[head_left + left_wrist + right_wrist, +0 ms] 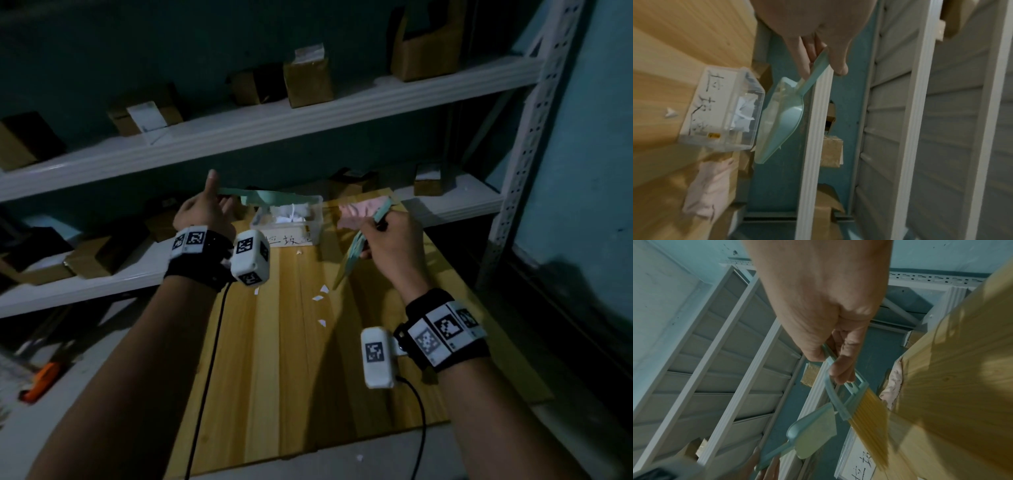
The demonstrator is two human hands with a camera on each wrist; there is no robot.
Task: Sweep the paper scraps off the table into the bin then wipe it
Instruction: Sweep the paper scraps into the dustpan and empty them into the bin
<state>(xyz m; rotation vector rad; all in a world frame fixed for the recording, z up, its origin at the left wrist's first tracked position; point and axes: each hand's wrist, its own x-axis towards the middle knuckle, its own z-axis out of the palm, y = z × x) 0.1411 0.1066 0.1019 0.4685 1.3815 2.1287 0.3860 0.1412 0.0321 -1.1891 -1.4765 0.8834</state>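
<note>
My left hand [205, 214] grips the handle of a mint-green dustpan [263, 198], tipped over a clear plastic bin [310, 231] at the far edge of the wooden table [274, 377]. In the left wrist view the dustpan [781, 116] hangs mouth-down beside the bin [723, 112], which holds white paper scraps [745, 113]. My right hand [394, 246] holds a small green brush [356, 253] with yellow bristles [871, 423] above the table. Several paper scraps [322, 294] lie on the wood near the bin. A pink cloth [359, 214] lies to the right of the bin.
White metal shelves [274, 120] with cardboard boxes [308, 78] stand right behind the table. A shelf upright [534, 137] rises at the right. An orange tool [42, 380] lies on the low surface at the left. Wrist cables hang over the table's near part.
</note>
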